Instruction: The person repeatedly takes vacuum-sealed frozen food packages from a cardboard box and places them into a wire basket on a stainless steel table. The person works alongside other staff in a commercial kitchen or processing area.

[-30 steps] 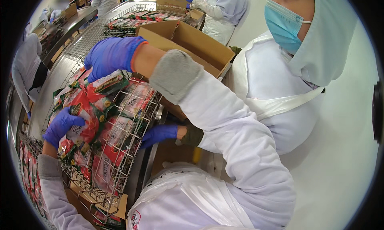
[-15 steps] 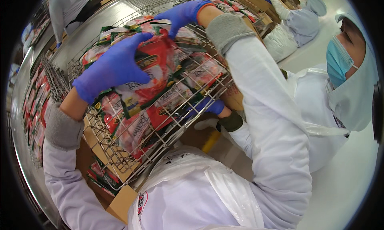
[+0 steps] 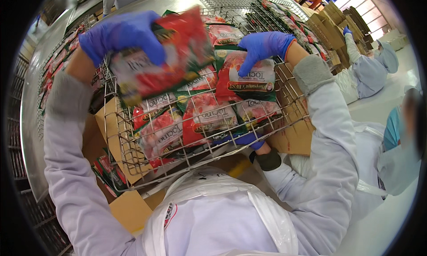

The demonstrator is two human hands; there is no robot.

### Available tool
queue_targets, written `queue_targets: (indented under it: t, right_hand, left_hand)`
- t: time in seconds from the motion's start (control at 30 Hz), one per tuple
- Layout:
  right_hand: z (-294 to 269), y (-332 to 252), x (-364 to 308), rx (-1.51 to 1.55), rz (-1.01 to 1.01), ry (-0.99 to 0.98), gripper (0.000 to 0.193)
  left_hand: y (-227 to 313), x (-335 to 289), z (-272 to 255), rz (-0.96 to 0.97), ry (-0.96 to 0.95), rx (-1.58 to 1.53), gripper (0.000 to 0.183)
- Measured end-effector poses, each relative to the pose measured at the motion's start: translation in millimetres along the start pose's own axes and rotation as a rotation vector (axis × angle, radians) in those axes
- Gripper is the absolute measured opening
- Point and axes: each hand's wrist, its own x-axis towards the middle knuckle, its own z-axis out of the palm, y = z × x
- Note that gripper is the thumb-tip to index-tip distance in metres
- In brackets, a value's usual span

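Note:
My left hand point(image 3: 126, 36), in a blue glove, grips a red and green plastic pouch of meat point(image 3: 162, 60), blurred by motion, above the left side of a wire basket point(image 3: 209, 156). Thumb and fingers of my right hand point(image 3: 267, 48), also blue-gloved, close on the top of another meat pouch point(image 3: 247, 76) at the basket's right side. Several more such pouches point(image 3: 209, 118) lie heaped inside the basket, some tilted against its wires. Below the basket's front, a co-worker's blue-gloved hand point(image 3: 249, 140) with a dark green cuff shows partly; its fingers are hidden behind the wires.
Cardboard boxes point(image 3: 131, 211) stand under the basket, one with pouches point(image 3: 111, 173) inside. A steel table point(image 3: 38, 153) runs along the left. More filled wire baskets point(image 3: 291, 27) stand behind. A masked co-worker point(image 3: 400, 167) is close at my right; another person point(image 3: 373, 73) works farther back.
My left hand has raised a pouch off the heap, toward the upper left. My right hand has moved onto a pouch at the basket's right side. The view has turned.

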Motion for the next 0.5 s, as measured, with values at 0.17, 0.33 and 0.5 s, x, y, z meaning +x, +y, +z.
queue_targets:
  t: [0.17, 0.33, 0.5]
  right_hand:
    - [-32, 15, 43, 0.201, -0.212, 0.318, 0.078]
    - [-9, 60, 120, 0.217, -0.323, 0.303, 0.113]
    - [-26, 42, 115, 0.095, -0.111, 0.055, 0.11]
  left_hand:
    - [-109, 38, -7, -0.247, -0.222, 0.063, 0.038]
    - [-129, 38, 14, 0.017, -0.249, 0.116, 0.038]
    - [-95, 36, 22, -0.195, -0.216, 0.079, 0.049]
